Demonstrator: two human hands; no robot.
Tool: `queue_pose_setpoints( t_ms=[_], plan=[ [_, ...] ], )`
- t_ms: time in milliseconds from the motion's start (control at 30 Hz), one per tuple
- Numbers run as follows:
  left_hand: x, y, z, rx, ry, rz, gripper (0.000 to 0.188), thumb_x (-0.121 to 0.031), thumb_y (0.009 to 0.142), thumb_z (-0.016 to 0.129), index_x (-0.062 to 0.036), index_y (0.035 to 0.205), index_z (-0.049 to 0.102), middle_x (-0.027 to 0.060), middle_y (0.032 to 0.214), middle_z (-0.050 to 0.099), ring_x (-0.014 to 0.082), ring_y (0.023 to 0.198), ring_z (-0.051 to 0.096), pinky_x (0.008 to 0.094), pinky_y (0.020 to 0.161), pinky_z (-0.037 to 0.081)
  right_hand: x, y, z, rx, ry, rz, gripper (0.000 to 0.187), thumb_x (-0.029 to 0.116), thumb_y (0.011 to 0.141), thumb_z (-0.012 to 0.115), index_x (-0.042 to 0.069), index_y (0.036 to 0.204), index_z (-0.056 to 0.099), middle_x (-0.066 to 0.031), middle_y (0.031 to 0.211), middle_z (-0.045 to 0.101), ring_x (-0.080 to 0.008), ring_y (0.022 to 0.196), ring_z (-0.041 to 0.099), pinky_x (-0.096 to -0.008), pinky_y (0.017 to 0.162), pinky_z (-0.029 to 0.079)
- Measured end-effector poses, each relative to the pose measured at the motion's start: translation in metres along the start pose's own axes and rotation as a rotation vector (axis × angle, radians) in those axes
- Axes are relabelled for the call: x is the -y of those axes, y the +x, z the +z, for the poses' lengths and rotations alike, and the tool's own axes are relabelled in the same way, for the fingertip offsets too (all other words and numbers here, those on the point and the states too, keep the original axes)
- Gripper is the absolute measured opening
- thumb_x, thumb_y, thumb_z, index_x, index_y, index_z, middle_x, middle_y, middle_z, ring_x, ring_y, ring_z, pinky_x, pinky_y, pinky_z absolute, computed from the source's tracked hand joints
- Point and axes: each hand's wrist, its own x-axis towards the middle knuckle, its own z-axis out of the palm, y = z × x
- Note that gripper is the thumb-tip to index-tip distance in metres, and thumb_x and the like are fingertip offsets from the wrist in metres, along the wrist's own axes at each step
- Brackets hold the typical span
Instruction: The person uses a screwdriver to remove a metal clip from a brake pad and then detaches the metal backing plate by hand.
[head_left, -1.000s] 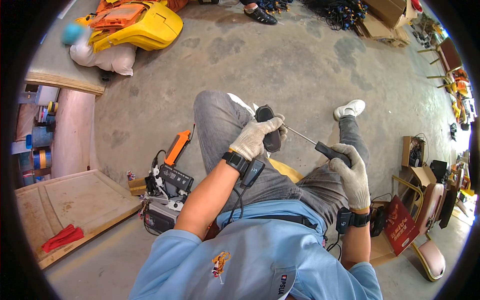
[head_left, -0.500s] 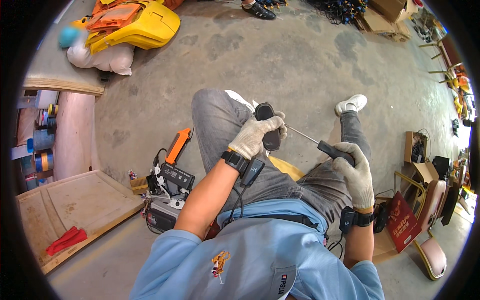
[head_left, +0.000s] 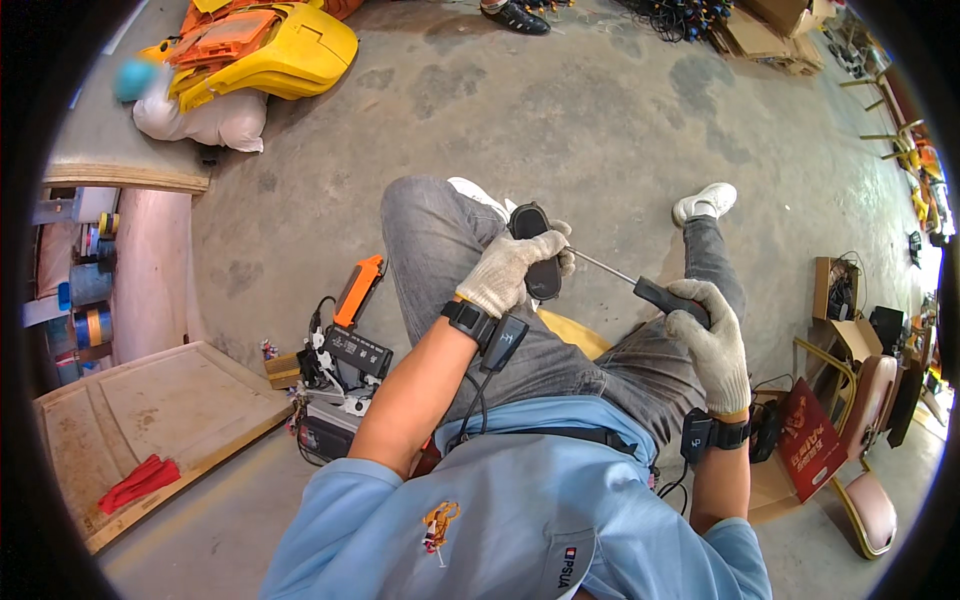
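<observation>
My left hand (head_left: 512, 268), in a whitish knit glove, is closed round a dark elongated part with rounded ends (head_left: 540, 278), held upright above my left thigh. What kind of part it is, I cannot make out. In my gloved right hand (head_left: 715, 345) is a screwdriver (head_left: 660, 296), gripped by its black handle. Its metal shaft points left, and the tip ends by the fingers of my left hand at the part's side. Whether the tip touches the part is hidden by those fingers.
Left of my leg lie an orange-and-black device (head_left: 357, 290) and a black battery-like box (head_left: 358, 352). A wooden board (head_left: 190, 385) bears a red cloth (head_left: 138, 483). Yellow plastic shells (head_left: 290, 55) lie at the far left. Chairs (head_left: 868, 510) and a red box (head_left: 808, 440) stand to the right.
Both hands keep their grip on the dark part and the screwdriver, nearly in place. The view has shifted very slightly.
</observation>
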Motion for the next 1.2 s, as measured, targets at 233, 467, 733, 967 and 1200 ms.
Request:
queue_pose_setpoints(
  t_ms=[233,467,733,967,1200],
  plan=[
    [0.003,0.003,-0.004,0.027,0.065,0.037,0.029,-0.01,0.102,0.075,0.0022,0.127,0.067,0.011,0.101,0.073,0.0232,0.089,0.076,0.0342,0.08,0.064,0.0,0.002,-0.005,0.024,0.021,0.05,0.032,0.004,0.094,0.069,-0.002,0.125,0.069,-0.0022,0.103,0.07,-0.0075,0.087,0.063,-0.0261,0.081,0.053],
    [0.004,0.005,-0.006,0.04,0.15,0.013,0.028,-0.008,0.103,0.073,0.0037,0.127,0.066,0.0097,0.101,0.073,0.0218,0.089,0.075,0.0336,0.082,0.063,0.004,-0.001,-0.002,-0.02,0.037,0.079,0.039,0.007,0.094,0.068,0.001,0.132,0.065,-0.0035,0.101,0.069,-0.0078,0.083,0.063,-0.0256,0.073,0.054],
    [0.004,0.006,-0.006,0.03,0.149,0.005,0.03,-0.011,0.103,0.073,0.0046,0.127,0.066,0.0118,0.1,0.074,0.0212,0.089,0.075,0.0337,0.082,0.063,-0.003,0.002,-0.004,-0.05,-0.009,0.049,0.033,0.006,0.095,0.067,0.001,0.128,0.065,-0.0037,0.097,0.069,-0.0095,0.08,0.065,-0.0267,0.074,0.055],
    [0.007,0.01,-0.011,-0.012,0.152,0.027,0.031,-0.012,0.103,0.072,0.0041,0.129,0.066,0.0128,0.103,0.075,0.0217,0.095,0.074,0.033,0.086,0.061,-0.003,0.003,-0.003,-0.099,0.076,0.018,0.029,0.004,0.098,0.066,0.0,0.126,0.065,-0.0043,0.093,0.069,-0.01,0.078,0.065,-0.0265,0.072,0.055],
    [-0.005,0.004,0.001,-0.236,0.808,-0.011,0.044,-0.031,0.096,0.075,-0.0008,0.128,0.069,0.0078,0.109,0.074,0.0161,0.102,0.069,0.029,0.091,0.053,0.005,0.01,0.016,-0.085,0.135,-0.019,0.029,0.004,0.098,0.067,-0.001,0.127,0.066,-0.0032,0.095,0.068,-0.0093,0.079,0.064,-0.0264,0.072,0.054]
  ],
)
